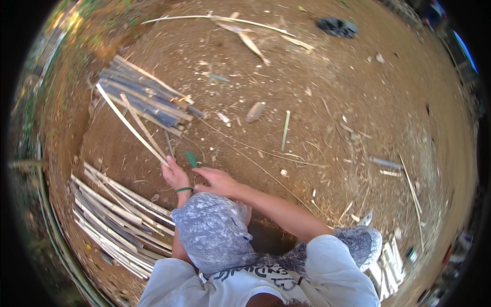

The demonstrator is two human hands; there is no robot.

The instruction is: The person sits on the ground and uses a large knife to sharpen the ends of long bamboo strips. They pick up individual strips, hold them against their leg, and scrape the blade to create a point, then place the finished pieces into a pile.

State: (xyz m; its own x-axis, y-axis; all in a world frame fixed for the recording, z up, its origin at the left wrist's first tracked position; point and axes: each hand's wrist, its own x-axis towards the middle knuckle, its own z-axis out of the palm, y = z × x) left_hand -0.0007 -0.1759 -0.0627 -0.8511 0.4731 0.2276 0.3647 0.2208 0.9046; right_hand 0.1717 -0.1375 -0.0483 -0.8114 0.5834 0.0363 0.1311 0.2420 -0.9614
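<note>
My left hand (175, 174) is closed around the lower ends of two long, thin strips that look like split bamboo, a pale one (125, 122) and a browner, shorter one (140, 123). They point up and away to the left. A green band (183, 189) circles my left wrist. Just right of it, my right hand (217, 181) hovers by my raised knee (212, 225), thumb and forefinger apart. A green leaf-shaped piece (191, 158) shows just beyond its fingertips; whether the hand touches it I cannot tell. The right hand's lower fingers are partly hidden.
Dark and pale split lengths (148, 94) lie bundled at the far left. Nearer, several pale strips (123, 220) are laid out on the dirt. A brown oblong piece (255, 112), a green strip (286, 130) and a black crumpled thing (336, 27) lie farther off. More pale pieces (388, 268) are at lower right.
</note>
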